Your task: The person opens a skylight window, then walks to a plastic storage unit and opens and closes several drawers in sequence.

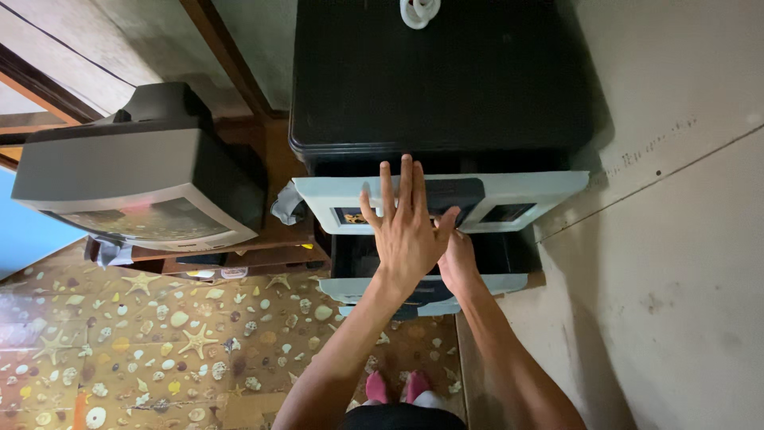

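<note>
Nearest the lens, at the bottom centre of the frame, the person's feet in pink socks (395, 387) stand on a floor covering (119, 342) printed with shells and starfish, and both bare forearms rise from there toward the middle. The left hand (407, 227) is spread flat, fingers straight and fanned, its palm pressed against the front of the upper drawer (549, 191), a pale blue-grey plastic front with a dark handle recess in a black plastic drawer cabinet (446, 80); it grips nothing. The right hand (459, 259) sits just below and to the right, partly hidden behind the left; it appears curled at the underside of that same drawer front, but whether it has closed on the edge cannot be told. The drawer sits pulled out a little at centre frame, above a lower drawer (509, 283) of the same colour that also juts forward. Judging by its look, the drawer is light, thin-walled plastic that flexes and can skew on its runners, so the stiffer places to take hold would be the recessed handle or the lower lip near the middle, with even pressure on both sides. Farther off, at the left, an old grey tube television (135, 179) rests on a wooden stand, and at the top edge a white looped object (419, 11) lies on the cabinet.
</note>
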